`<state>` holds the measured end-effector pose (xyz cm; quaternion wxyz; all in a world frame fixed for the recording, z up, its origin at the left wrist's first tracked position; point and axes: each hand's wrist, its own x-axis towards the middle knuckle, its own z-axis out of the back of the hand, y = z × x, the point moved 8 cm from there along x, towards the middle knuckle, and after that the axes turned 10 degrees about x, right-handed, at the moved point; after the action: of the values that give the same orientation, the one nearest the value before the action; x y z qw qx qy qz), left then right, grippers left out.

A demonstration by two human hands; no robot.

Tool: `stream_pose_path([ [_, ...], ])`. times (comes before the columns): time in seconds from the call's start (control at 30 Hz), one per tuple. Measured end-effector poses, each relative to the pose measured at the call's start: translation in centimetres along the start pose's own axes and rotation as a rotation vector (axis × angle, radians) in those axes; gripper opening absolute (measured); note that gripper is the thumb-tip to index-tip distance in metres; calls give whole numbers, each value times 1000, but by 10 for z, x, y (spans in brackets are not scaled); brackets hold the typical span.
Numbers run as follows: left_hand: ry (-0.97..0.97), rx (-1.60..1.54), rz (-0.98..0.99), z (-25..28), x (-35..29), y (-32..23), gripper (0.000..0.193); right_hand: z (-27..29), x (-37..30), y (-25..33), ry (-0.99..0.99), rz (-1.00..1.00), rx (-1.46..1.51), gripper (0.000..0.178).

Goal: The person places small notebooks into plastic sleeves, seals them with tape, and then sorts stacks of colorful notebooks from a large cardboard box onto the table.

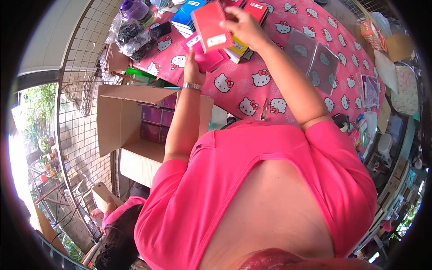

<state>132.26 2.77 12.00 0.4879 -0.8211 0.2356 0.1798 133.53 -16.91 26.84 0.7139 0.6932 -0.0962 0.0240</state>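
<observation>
My right hand (246, 29) grips a red notebook (209, 26) by its right side, tilted above the far part of the table. Just below it, my left hand (193, 72) has its thumb and fingers on a pink notebook (211, 61), which the red one partly covers. Around them lie blue spiral notebooks (183, 19), a yellow spiral notebook (238, 47) and more red notebooks (258, 11). Beside my left forearm stands an open cardboard box (118, 122) with several purple notebooks (152, 115) inside.
A pink cartoon-cat cloth (243, 81) covers the table. Clear plastic covers (310, 58) lie on its right. A black phone (161, 29), plastic bags (128, 36) and a purple-topped container (135, 10) sit far left. At lower left, another person (121, 220) holds a phone (104, 194).
</observation>
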Motion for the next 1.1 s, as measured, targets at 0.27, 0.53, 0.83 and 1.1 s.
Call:
stream_pose_path([
  [0.27, 0, 82, -147, 16, -40, 10, 27, 37, 34, -76, -171, -279, -1092, 67],
  [0.53, -25, 58, 45, 33, -41, 19, 26, 42, 55, -52, -147, -58, -476, 36],
  [0.83, 249, -221, 45, -25, -68, 11, 74, -100, -71, 73, 603, 443, -911, 24],
  [1.1, 187, 61, 15, -10, -40, 30, 29, 87, -55, -79, -507, -206, -735, 75],
])
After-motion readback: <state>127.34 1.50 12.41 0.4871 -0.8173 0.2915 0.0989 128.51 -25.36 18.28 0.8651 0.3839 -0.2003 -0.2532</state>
